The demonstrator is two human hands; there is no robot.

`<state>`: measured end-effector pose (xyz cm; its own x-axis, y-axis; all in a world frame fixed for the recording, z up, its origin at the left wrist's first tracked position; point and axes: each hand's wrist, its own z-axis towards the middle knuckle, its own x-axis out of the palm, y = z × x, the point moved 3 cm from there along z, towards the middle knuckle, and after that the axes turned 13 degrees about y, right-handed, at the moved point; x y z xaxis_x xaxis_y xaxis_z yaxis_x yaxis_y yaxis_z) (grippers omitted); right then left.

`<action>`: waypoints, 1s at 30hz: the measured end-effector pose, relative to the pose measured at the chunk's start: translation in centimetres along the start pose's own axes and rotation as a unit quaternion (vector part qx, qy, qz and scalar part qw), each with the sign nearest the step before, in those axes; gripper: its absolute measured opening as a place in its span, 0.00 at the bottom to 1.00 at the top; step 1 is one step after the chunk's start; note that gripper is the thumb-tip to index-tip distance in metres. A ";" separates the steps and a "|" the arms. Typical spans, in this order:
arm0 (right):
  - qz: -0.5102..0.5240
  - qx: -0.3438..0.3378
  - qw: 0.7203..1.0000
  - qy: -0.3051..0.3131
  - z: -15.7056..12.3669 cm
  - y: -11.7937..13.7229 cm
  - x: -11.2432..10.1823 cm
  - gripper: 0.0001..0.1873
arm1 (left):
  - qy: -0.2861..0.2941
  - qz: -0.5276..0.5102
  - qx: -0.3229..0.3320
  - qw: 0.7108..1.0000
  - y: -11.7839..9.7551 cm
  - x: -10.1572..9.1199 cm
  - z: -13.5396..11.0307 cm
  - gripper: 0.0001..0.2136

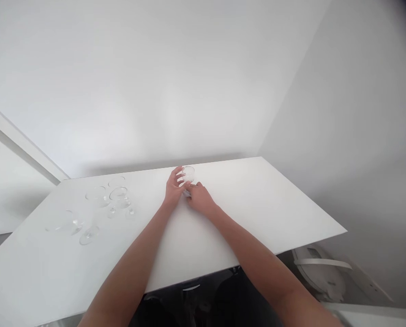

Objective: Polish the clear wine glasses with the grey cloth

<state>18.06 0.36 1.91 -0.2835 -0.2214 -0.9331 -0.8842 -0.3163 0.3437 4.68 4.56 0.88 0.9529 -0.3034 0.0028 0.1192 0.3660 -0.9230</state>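
Clear glass [189, 174] | thin, round-rimmed, see-through | left hand [173, 185], right hand [200, 196]: grip closed around it

Can see 2 pale walls [175, 68] meeting at right; now picking up soft light on the back one, a white tabletop [278, 213] below it, a pale frame [25, 137] far left!

One lone glass [188, 175] was towards the back, one tipped glass [75, 224] lay on its side, and three clustered glasses [118, 193] showed three rims, making five, though overlapping transparency left that count uncertain. There were two forearms [153, 227], one white counter [250, 204] and two walls [189, 91].
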 end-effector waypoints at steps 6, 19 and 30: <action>0.000 0.166 0.986 0.005 -0.8 -5.6 -2.2 0.26 | -0.056 -0.032 -0.046 0.997 1.1 -0.6 0.1 0.17; 0.096 0.302 0.948 -0.035 -1.7 -13.0 -3.6 0.29 | -0.056 -0.069 -0.078 0.993 2.4 -0.6 0.3 0.17; 0.123 0.292 0.945 -0.078 -2.0 -12.7 -3.6 0.30 | -0.053 -0.083 -0.074 0.992 3.0 -0.5 0.5 0.21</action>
<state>31.05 3.37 1.06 -0.5190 -0.0681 -0.8520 -0.8249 0.3012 0.4784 4.69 6.24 -1.74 0.9482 -0.2525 0.1929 0.2426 0.1832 -0.9527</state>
